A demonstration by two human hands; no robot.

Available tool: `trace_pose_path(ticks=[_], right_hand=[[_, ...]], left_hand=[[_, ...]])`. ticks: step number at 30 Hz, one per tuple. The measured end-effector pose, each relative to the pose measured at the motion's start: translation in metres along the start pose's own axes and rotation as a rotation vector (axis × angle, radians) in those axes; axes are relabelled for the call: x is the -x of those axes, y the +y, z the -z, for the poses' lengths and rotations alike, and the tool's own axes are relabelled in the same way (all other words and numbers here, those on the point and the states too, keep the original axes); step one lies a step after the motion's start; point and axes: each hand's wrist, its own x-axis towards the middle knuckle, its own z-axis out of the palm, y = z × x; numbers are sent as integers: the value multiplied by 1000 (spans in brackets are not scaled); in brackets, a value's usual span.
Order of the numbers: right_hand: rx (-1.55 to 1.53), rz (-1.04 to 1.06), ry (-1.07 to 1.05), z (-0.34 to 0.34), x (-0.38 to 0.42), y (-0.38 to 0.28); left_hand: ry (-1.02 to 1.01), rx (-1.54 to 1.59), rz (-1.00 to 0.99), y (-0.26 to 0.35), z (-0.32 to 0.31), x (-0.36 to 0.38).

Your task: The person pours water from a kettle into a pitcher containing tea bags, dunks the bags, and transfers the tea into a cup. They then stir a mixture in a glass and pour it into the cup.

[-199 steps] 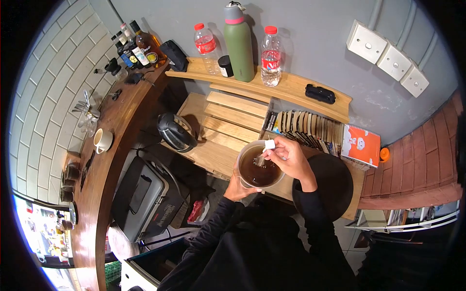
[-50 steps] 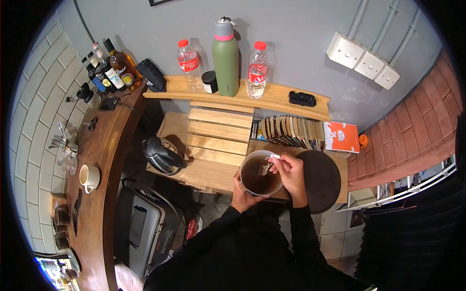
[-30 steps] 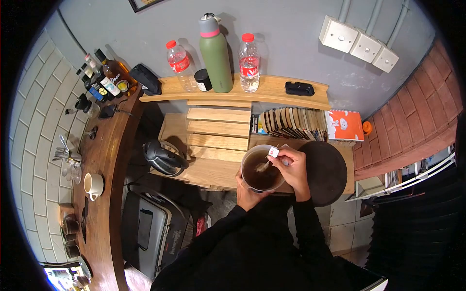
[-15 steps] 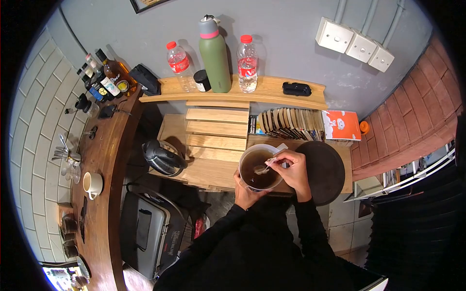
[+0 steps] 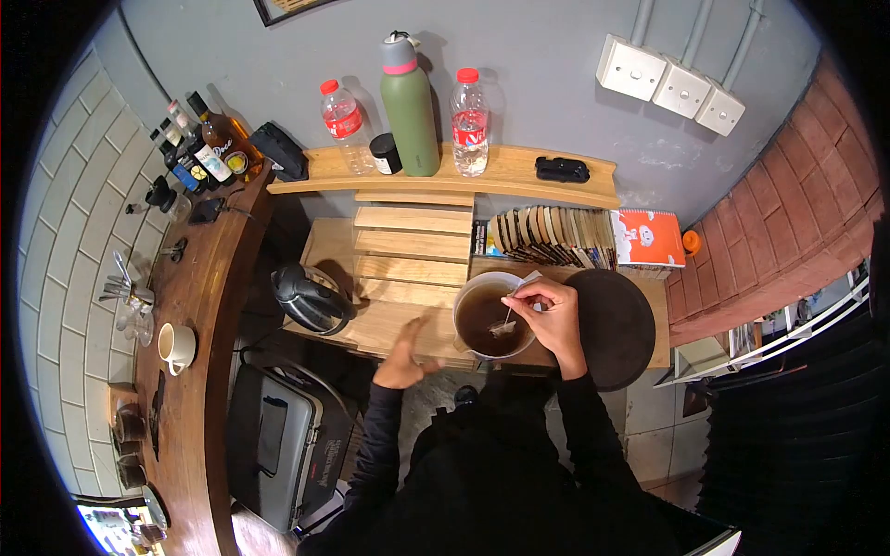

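A white pitcher-like container of brown liquid stands at the front edge of the wooden surface. Above it, my right hand pinches the string of a tea bag, which hangs at the liquid. Left of the container, my left hand has its fingers apart and holds nothing. A black kettle sits further left, and a round dark board lies to the right of my right hand.
Behind is a wooden shelf with a green bottle, two plastic bottles and a small jar. Books stand at the back right. On the left counter are a cream mug and several glass bottles.
My left hand has let go of the container and moved left, its fingers now spread. The tea bag hangs slightly lower from my right hand, which remains above the container.
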Motion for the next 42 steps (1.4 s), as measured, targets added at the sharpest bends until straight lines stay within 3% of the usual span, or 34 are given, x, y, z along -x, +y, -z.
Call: trace_pose_path(ticks=[2, 5, 7, 9, 11, 17, 26, 31, 40, 42], right_hand=[[-33, -5, 34, -3, 1, 2], [-42, -8, 68, -11, 1, 4], [-50, -34, 115, -16, 2, 1], [-26, -22, 117, -18, 2, -4], [-1, -12, 128, -21, 3, -5], [-37, -48, 212, -27, 8, 0], [-163, 11, 218, -14, 14, 9], [-388, -159, 66, 2, 16, -1], [-242, -147, -227, 13, 14, 6], [-211, -129, -184, 11, 15, 11]], left_hand=[[249, 124, 42, 10, 17, -5], [264, 108, -81, 65, 19, -16], [151, 220, -215, 85, 1, -27], [120, 255, -193, 97, -19, -36], [247, 219, -285, 99, -38, -48], [403, 340, -236, 112, -56, -63], [350, 537, -164, 97, -59, -75], [253, 555, -198, 98, -43, -77], [63, 570, -228, 102, -34, -82], [28, 587, -196, 105, -33, -83]])
